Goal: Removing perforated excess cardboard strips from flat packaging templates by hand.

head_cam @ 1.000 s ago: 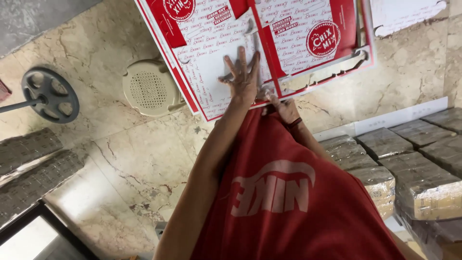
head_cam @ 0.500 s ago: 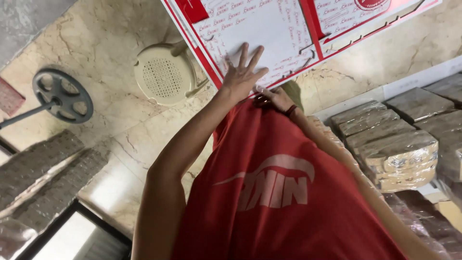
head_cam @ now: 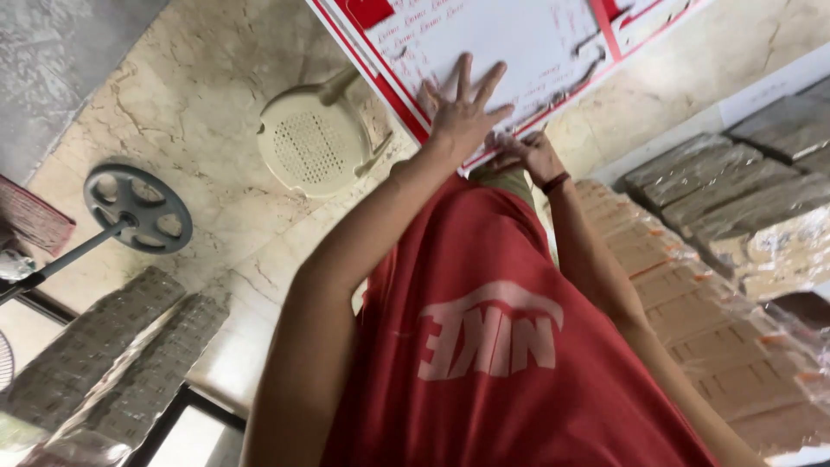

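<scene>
A large flat white cardboard sheet with red borders and red print lies on the marble floor ahead of me. My left hand rests palm-down on its near part with the fingers spread, holding nothing. My right hand, with a dark band on the wrist, is curled at the sheet's near edge just right of the left hand and seems to grip that edge. My red shirt fills the lower middle of the view and hides the floor below my arms.
A cream plastic stool stands on the floor to the left of the sheet. Farther left is a grey round fan base on a pole. Plastic-wrapped brown stacks line the right; grey wrapped bundles lie at lower left.
The view has tilted down and drawn closer, so the sheet sits higher in frame. My left hand stays spread on it; my right hand has come into clearer view at its edge.
</scene>
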